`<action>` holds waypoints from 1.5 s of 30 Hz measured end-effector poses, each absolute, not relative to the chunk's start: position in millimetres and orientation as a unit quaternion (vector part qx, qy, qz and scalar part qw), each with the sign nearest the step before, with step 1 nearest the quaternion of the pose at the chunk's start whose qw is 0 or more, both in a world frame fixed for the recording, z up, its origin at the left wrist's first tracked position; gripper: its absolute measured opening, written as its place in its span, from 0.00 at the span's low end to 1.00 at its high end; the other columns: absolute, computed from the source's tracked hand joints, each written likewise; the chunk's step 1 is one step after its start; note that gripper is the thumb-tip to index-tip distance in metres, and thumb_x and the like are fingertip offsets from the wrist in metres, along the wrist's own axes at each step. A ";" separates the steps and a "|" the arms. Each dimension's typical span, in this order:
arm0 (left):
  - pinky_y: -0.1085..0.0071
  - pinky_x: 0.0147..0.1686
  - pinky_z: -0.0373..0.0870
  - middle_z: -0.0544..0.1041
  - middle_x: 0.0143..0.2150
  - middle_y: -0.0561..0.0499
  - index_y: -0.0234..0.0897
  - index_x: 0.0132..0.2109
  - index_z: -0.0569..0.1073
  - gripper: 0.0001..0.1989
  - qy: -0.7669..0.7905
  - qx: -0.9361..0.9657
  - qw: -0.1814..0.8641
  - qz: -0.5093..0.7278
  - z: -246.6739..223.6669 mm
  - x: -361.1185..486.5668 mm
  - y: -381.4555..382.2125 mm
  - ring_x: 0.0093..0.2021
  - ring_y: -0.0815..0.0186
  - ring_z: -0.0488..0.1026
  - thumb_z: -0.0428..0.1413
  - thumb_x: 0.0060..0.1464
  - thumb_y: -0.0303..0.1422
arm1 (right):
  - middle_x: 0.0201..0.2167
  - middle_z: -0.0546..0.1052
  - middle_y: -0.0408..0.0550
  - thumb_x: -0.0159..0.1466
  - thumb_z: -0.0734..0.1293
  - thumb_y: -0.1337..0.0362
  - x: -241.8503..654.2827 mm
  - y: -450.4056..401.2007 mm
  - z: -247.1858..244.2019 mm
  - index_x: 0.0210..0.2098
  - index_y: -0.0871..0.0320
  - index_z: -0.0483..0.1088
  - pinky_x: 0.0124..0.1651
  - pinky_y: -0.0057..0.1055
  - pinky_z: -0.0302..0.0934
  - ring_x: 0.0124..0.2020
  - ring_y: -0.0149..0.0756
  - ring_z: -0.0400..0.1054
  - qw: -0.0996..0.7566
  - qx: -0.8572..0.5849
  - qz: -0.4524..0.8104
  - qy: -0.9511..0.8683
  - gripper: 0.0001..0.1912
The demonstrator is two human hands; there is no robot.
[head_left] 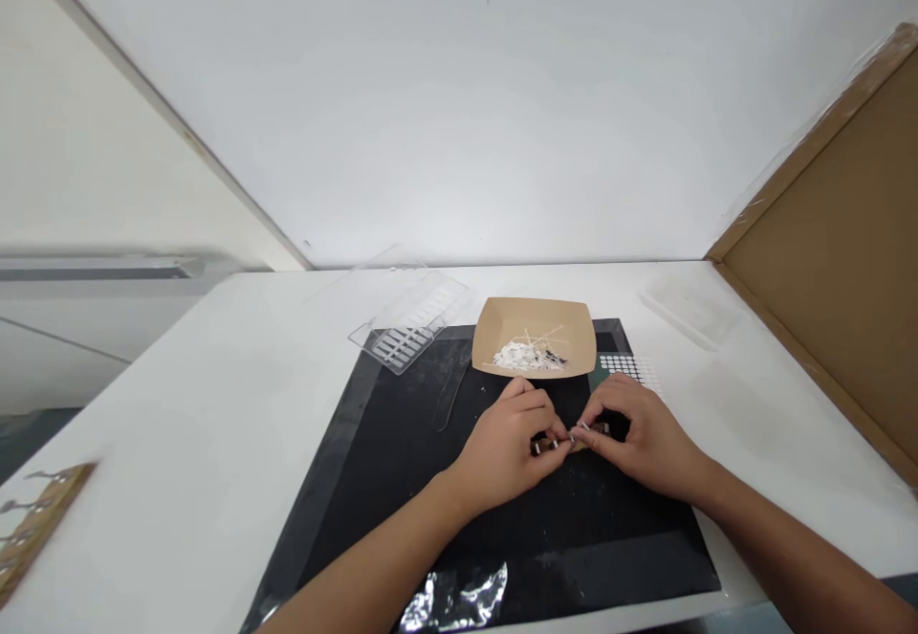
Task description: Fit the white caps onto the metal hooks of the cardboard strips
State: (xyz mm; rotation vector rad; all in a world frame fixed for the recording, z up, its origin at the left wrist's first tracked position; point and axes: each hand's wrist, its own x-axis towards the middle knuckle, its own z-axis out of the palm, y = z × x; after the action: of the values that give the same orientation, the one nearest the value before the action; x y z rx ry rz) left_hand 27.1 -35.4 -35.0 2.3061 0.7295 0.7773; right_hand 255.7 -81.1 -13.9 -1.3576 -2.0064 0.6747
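Over the black mat point(373, 491), both hands meet at a small brown strip-like piece point(545, 446) with white bits on it. My left hand point(511, 431) is closed, its thumb and fingertips pinching the piece from the left. My right hand point(638, 431) is also in a pinch, with a tiny white bit point(584, 426) at its fingertips, close to the piece. The fingers hide much of the brown piece, so its exact kind does not show. Just beyond the hands stands a brown paper tray point(535, 318) with white scraps point(527, 357) in it.
A sheet of white round dots point(623, 366) lies beyond my right hand. Clear plastic boxes point(405, 338) with white strips stand at the back left, beside a thin clear strip point(451, 395). A cardboard panel point(824, 251) borders the right; a wooden piece with metal hooks point(47, 519) lies far left.
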 end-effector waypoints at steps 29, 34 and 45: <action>0.64 0.43 0.67 0.78 0.36 0.49 0.38 0.40 0.81 0.05 0.272 0.882 0.269 0.275 -31.8 20.4 -33.3 0.42 0.60 0.68 0.67 0.62 0.35 | 0.38 0.79 0.43 0.64 0.80 0.64 270.9 -74.3 -7.8 0.35 0.51 0.79 0.52 0.40 0.63 0.46 0.43 0.71 0.191 -0.527 0.285 -0.778 0.07; 0.64 0.44 0.67 0.78 0.36 0.50 0.39 0.41 0.82 0.06 0.270 0.886 0.271 0.261 -32.2 19.7 -31.9 0.42 0.59 0.69 0.68 0.61 0.35 | 0.39 0.79 0.43 0.66 0.78 0.64 271.1 -75.0 -6.6 0.37 0.50 0.80 0.52 0.40 0.64 0.46 0.42 0.71 0.191 -0.524 0.296 -0.775 0.05; 0.63 0.43 0.68 0.79 0.36 0.49 0.39 0.41 0.83 0.05 0.280 0.887 0.269 0.250 -31.9 19.1 -33.1 0.43 0.59 0.69 0.68 0.60 0.35 | 0.40 0.80 0.44 0.64 0.79 0.61 284.7 -72.3 -5.9 0.39 0.52 0.77 0.49 0.39 0.66 0.46 0.42 0.73 0.198 -0.538 0.269 -0.774 0.08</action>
State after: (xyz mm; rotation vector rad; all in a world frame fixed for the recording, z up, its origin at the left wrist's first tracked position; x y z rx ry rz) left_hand 19.1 -33.1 -31.9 2.3909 0.7541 0.6737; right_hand 284.7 -72.3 -5.9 -1.5056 -2.1664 0.7517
